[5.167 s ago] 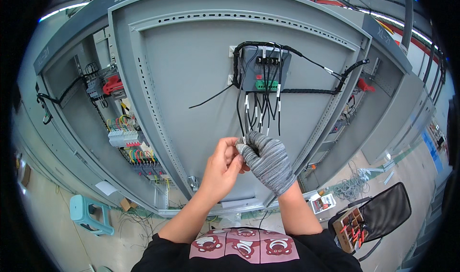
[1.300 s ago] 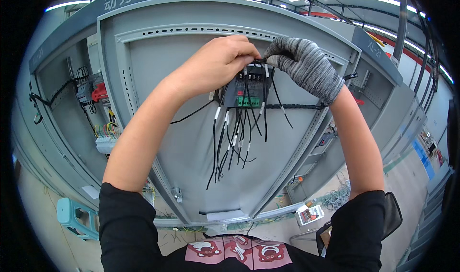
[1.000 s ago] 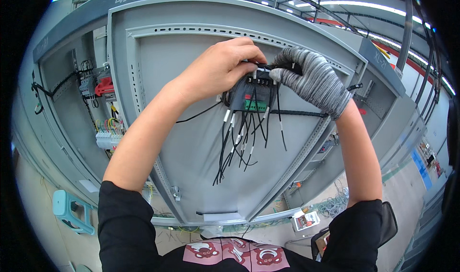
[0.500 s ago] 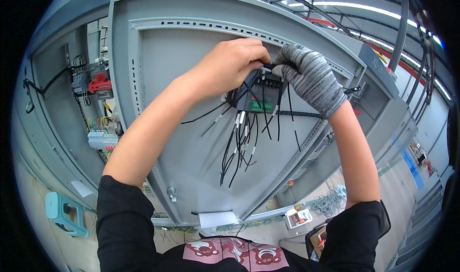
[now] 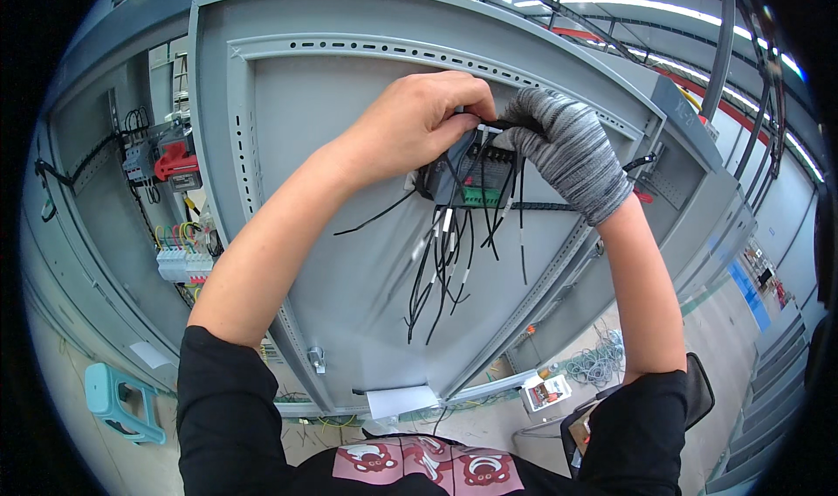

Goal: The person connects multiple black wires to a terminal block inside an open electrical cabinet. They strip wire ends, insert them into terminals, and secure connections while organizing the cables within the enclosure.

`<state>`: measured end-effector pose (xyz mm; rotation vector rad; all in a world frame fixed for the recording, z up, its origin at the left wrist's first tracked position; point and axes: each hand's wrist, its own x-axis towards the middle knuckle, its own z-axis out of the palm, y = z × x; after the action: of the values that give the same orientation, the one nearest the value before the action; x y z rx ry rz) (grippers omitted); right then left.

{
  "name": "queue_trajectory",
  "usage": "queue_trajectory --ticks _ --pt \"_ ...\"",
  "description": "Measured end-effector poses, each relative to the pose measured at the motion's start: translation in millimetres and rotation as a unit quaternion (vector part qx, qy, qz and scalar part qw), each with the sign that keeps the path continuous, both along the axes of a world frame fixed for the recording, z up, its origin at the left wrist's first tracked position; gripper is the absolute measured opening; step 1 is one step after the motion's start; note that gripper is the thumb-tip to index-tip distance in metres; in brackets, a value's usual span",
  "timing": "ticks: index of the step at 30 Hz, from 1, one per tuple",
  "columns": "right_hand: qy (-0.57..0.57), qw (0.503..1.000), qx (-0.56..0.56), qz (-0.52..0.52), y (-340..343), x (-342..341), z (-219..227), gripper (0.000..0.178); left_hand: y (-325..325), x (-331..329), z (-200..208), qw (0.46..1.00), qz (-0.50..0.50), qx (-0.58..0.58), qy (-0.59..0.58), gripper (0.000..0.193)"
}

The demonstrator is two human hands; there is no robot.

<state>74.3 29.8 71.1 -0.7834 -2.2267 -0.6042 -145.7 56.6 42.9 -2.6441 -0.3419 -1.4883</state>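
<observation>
A dark grey electrical device (image 5: pixel 478 171) with a green terminal block (image 5: pixel 482 196) sits on the grey door panel (image 5: pixel 332 103). At its upper edge my bare left hand (image 5: pixel 426 116) is closed, thumb and fingers pinching a black wire (image 5: pixel 497 122). Opposite it, my right hand (image 5: pixel 567 151), in a grey striped knit glove, is closed on the same black wire. The fingertips of both hands partly hide it and the device's top. Several loose black wires (image 5: pixel 434 278) with white marker sleeves hang below the device, and others dangle near my gloved fingers.
Perforated rails (image 5: pixel 367 49) frame the panel. To the left an open cabinet holds a red-handled switch (image 5: pixel 179 160) and white terminal blocks (image 5: pixel 183 265). A teal stool (image 5: pixel 122 404) stands on the floor. White paper (image 5: pixel 401 402) lies at the panel's foot, near a wire coil (image 5: pixel 598 361).
Both hands stay at the device's top, still closed. The dangling wires have swung slightly, and the whole view has shifted a little.
</observation>
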Motion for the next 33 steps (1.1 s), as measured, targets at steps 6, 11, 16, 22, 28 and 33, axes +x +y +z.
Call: queue_trajectory --ticks 6,11,16,22,28,33 --pt "-0.025 0.998 -0.039 0.05 3.0 5.6 7.2 0.02 5.5 -2.4 1.8 0.999 -0.022 0.027 0.021 0.013" --pt "-0.012 0.996 -0.067 0.064 8.4 5.6 9.3 0.021 -4.8 -5.1 6.3 0.999 -0.014 -0.041 0.029 0.009" --pt "0.044 0.982 -0.154 0.096 17.3 10.2 6.2 0.024 -4.1 0.4 7.8 0.998 -0.009 -0.065 0.009 0.009" --pt "0.087 0.976 -0.191 0.059 8.1 4.7 8.8 0.03 -8.1 4.3 1.3 0.998 0.046 -0.027 -0.026 0.013" --pt "0.155 0.874 -0.446 0.116 14.7 14.7 24.3 0.028 -31.0 10.7 8.1 0.985 0.136 -0.101 -0.034 0.015" --pt "0.103 0.949 -0.282 0.094 9.7 9.1 15.7 0.027 -44.6 29.3 4.2 0.954 0.298 0.008 -0.034 0.013"
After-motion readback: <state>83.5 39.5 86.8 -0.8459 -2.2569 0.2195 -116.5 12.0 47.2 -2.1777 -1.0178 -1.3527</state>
